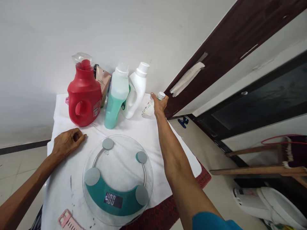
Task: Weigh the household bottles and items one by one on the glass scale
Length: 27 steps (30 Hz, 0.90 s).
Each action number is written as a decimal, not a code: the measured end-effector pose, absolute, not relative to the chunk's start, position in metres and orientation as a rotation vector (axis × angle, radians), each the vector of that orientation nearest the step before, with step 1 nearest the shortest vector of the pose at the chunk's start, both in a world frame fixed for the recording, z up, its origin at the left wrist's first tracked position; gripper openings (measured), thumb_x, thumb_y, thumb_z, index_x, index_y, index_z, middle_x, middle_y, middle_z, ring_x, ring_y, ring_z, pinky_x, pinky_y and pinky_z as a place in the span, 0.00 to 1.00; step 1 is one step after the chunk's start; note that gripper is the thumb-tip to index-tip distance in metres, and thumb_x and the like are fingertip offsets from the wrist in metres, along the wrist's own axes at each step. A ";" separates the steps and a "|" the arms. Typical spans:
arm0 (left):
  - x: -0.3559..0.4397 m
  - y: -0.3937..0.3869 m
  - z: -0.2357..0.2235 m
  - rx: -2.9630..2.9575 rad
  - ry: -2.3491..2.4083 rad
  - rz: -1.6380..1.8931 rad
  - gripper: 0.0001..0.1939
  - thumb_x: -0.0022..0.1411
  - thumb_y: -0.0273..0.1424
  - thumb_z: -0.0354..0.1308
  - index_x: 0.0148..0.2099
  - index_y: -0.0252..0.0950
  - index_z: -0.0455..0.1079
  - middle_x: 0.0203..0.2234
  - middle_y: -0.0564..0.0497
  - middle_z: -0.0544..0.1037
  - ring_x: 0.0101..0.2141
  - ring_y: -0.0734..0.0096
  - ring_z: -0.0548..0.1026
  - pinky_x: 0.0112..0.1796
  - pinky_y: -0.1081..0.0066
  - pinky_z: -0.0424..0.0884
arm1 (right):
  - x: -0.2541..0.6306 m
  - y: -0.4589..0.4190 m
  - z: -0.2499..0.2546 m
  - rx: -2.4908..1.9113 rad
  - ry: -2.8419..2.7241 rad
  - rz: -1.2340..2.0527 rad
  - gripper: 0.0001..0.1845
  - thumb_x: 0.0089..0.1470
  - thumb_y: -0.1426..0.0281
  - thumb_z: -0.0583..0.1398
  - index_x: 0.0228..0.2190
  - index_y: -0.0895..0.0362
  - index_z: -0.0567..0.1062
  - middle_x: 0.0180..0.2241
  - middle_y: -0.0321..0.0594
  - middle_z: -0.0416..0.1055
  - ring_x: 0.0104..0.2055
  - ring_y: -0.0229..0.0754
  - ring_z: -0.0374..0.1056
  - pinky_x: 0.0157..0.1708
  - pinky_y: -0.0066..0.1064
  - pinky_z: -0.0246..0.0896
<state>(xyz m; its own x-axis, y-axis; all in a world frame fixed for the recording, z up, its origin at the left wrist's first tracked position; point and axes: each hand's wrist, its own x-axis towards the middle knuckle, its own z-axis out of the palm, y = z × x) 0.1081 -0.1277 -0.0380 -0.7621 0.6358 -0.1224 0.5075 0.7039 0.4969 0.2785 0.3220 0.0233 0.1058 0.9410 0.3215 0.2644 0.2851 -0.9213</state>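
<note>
At the back right of the table, my right hand (161, 103) is closed around a clear bottle (148, 109) with a white cap and a printed label. The bottle stands at the white cloth's edge. My left hand (68, 140) rests on the cloth at the left, fingers curled in, with nothing visible in them. Between my arms lies a round glass weighing scale (120, 172) with a teal band, grey pads and a lit display (113, 200). Nothing stands on the scale.
Along the wall stand a red detergent jug (84, 92), a tan tube (103, 80), a bottle of green liquid (116, 99) and a white handled bottle (137, 89). A pink watch strap (69, 220) lies at the near edge. A dark door (230, 38) is at the right.
</note>
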 end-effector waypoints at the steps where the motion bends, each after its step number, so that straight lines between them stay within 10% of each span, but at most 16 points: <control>1: 0.108 -0.128 -0.038 0.907 2.626 0.656 0.21 0.64 0.53 0.52 0.34 0.42 0.71 0.31 0.47 0.82 0.35 0.56 0.78 0.34 0.63 0.64 | 0.274 0.323 0.022 -1.197 -1.404 0.762 0.28 0.45 0.63 0.75 0.46 0.55 0.74 0.49 0.47 0.80 0.58 0.58 0.77 0.67 0.54 0.68; 12: 0.105 -0.130 -0.044 0.972 2.631 0.684 0.16 0.64 0.48 0.58 0.34 0.42 0.71 0.31 0.48 0.81 0.34 0.57 0.78 0.37 0.62 0.66 | 0.358 0.249 0.053 -0.754 -1.508 0.728 0.12 0.53 0.62 0.72 0.32 0.49 0.74 0.32 0.34 0.77 0.38 0.48 0.78 0.49 0.46 0.79; 27: 0.103 -0.131 -0.047 1.080 2.662 0.702 0.09 0.68 0.37 0.60 0.40 0.38 0.78 0.38 0.44 0.85 0.44 0.51 0.82 0.48 0.60 0.73 | 0.399 -0.013 0.063 -0.685 -1.903 1.221 0.12 0.57 0.58 0.75 0.34 0.50 0.82 0.37 0.35 0.85 0.45 0.47 0.82 0.52 0.47 0.79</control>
<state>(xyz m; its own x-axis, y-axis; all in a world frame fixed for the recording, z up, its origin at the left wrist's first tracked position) 0.1033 -0.1315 -0.0474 -0.7183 0.6957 0.0065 0.6085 0.6237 0.4907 0.3986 -0.0126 0.0634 -0.5678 0.7627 0.3095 0.0361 0.3988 -0.9163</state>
